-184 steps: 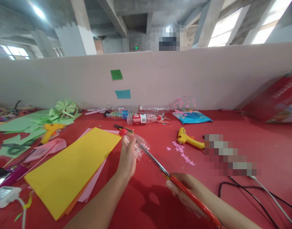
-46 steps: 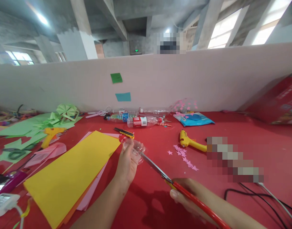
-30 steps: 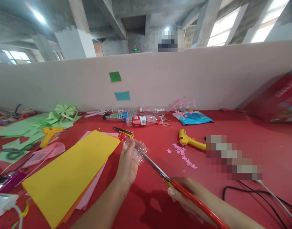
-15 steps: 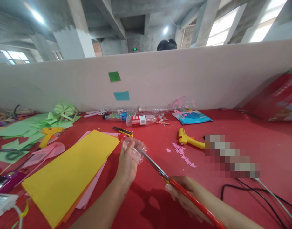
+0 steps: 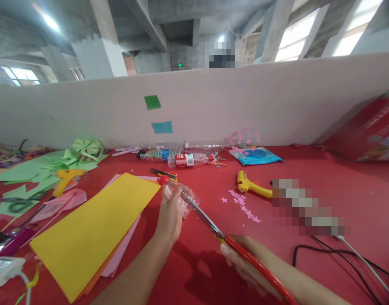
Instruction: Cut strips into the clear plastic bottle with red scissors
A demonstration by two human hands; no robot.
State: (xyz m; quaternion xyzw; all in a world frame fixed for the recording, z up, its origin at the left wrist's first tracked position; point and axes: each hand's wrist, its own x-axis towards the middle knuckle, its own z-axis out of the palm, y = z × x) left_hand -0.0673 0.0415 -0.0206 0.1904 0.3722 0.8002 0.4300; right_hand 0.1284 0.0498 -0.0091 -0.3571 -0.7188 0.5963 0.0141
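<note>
My left hand is closed around a clear plastic bottle piece with a red cap at its upper left end. In my right hand is a pair of scissors with long red handles. Their blades reach to the bottle piece beside my left thumb and lie against or inside the plastic; I cannot tell which. A yellow sheet of paper lies left of my left hand, over orange and pink sheets. Just beyond the cap rests a yellow and black utility knife.
Bottles lie along the white partition, beside a blue packet. A yellow glue gun and pink paper stars are at right. Black cables cross the right side. Green paper and another glue gun sit left.
The bottle piece has turned a little in my left hand, and its red cap has shifted slightly right and up. The scissors' tips are slightly farther left along the plastic.
</note>
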